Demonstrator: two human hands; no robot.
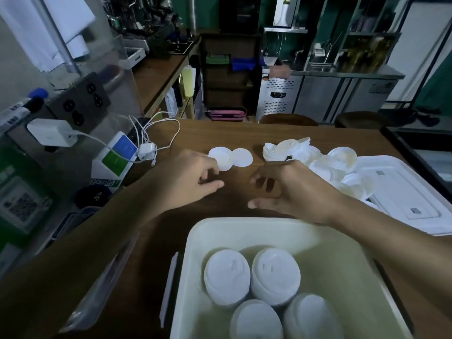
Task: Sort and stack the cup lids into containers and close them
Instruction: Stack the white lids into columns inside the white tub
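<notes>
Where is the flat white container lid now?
Head view: the container lid lies on the right of the table, partly under the loose lid pile.

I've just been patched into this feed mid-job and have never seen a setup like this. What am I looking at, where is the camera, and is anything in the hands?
There is no machine here. A person is working with two bare hands, and the single picture comes from a camera worn on their head, looking forward and down. The left hand and right hand hover over a brown wooden table with fingers loosely curled, and neither holds anything. Nearest the camera is a cream tub with four stacks of white cup lids inside. Just beyond the left hand lie two single lids, side by side. Beyond the right hand is a loose pile of lids, at the edge of a flat white container cover. Chargers and cables sit at the far left.
</notes>
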